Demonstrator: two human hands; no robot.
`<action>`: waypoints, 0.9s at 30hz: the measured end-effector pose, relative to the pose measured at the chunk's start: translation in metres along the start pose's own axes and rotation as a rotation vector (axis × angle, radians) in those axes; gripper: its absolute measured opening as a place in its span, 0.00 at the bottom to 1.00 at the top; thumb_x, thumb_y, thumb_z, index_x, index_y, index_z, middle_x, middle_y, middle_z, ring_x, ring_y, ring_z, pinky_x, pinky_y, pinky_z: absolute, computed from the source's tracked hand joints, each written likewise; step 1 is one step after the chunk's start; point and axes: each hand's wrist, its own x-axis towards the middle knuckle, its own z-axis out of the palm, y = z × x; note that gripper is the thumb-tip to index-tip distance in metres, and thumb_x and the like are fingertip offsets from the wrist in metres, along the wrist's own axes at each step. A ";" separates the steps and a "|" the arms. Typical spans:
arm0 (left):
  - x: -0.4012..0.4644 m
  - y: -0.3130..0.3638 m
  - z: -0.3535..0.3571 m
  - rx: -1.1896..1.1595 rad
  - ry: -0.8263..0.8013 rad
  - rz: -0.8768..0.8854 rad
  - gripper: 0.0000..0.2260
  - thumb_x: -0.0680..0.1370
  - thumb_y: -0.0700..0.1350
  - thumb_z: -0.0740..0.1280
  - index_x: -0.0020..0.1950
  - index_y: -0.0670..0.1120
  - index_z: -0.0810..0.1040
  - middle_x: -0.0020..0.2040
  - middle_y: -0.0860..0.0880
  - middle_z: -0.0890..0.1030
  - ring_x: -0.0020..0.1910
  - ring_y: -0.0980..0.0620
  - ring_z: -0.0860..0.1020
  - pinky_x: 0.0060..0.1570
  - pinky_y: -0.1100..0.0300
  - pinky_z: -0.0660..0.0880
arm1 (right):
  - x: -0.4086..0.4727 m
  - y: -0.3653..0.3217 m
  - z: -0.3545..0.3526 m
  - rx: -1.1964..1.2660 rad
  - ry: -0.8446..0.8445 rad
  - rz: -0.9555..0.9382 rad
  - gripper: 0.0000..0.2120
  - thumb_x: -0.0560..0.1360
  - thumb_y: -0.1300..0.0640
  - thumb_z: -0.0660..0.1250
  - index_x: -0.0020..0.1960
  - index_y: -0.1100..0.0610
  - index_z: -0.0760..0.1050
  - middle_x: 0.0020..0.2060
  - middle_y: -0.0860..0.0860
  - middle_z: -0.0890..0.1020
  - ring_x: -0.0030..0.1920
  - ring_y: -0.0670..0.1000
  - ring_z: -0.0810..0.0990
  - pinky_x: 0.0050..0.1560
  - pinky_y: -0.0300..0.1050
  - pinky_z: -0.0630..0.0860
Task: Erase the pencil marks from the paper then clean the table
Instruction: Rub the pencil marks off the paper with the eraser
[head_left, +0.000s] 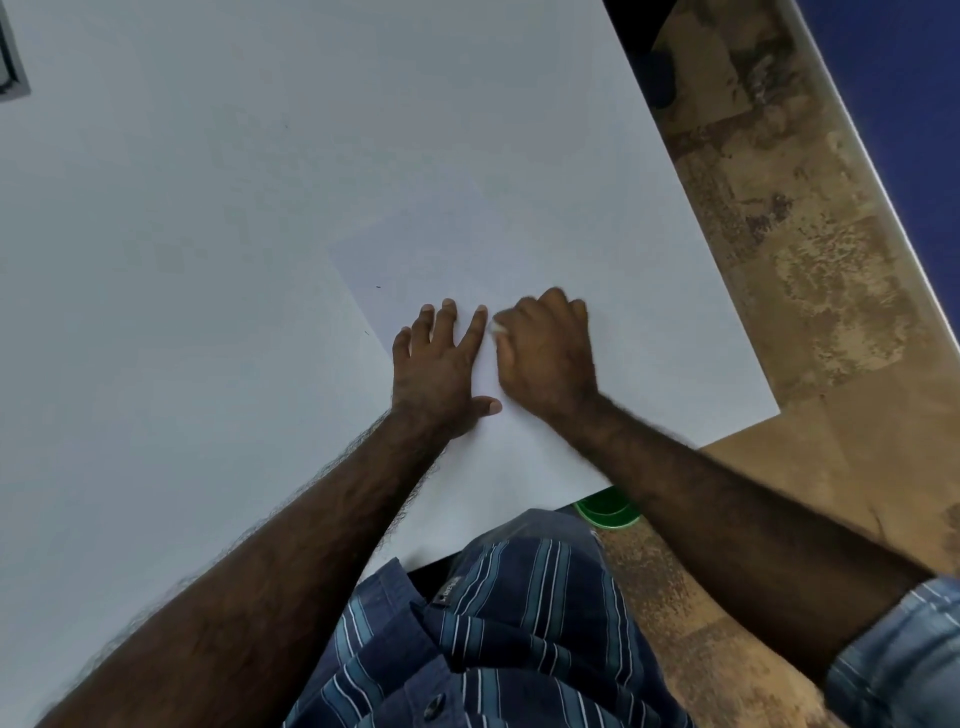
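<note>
A white sheet of paper (483, 270) lies on the white table (182, 260), near its right corner. My left hand (436, 364) rests flat on the paper with the fingers spread, pressing it down. Just to its right, my right hand (545, 353) is closed around a small white eraser (497, 328), whose tip shows at the fingers and touches the paper. The right hand looks slightly blurred. No pencil marks are clear on the sheet; a few tiny dark specks (378, 287) lie near its left edge.
The table's right edge (691, 218) runs diagonally, with brown mottled floor (779, 260) beyond it. A green round object (605, 509) sits below the near table edge. A dark framed thing (10, 67) is at the far left of the table.
</note>
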 end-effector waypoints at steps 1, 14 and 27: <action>0.001 0.000 0.000 0.004 0.001 -0.001 0.53 0.71 0.70 0.71 0.84 0.54 0.42 0.84 0.42 0.46 0.83 0.37 0.47 0.80 0.40 0.50 | -0.006 -0.003 0.001 0.005 -0.021 -0.036 0.10 0.82 0.52 0.65 0.54 0.53 0.85 0.47 0.51 0.86 0.51 0.57 0.79 0.52 0.55 0.72; 0.002 0.002 -0.001 0.017 -0.018 -0.009 0.53 0.73 0.69 0.71 0.84 0.54 0.41 0.84 0.42 0.44 0.83 0.37 0.44 0.80 0.40 0.48 | 0.017 -0.001 0.008 0.017 0.039 0.051 0.10 0.81 0.52 0.66 0.52 0.54 0.85 0.46 0.51 0.86 0.50 0.57 0.80 0.49 0.55 0.73; 0.000 0.004 -0.003 0.026 -0.025 -0.015 0.53 0.73 0.68 0.71 0.84 0.53 0.40 0.84 0.42 0.43 0.83 0.37 0.44 0.80 0.40 0.48 | 0.046 0.008 0.015 0.032 0.063 0.058 0.11 0.80 0.52 0.63 0.51 0.51 0.85 0.45 0.48 0.86 0.50 0.56 0.79 0.49 0.55 0.71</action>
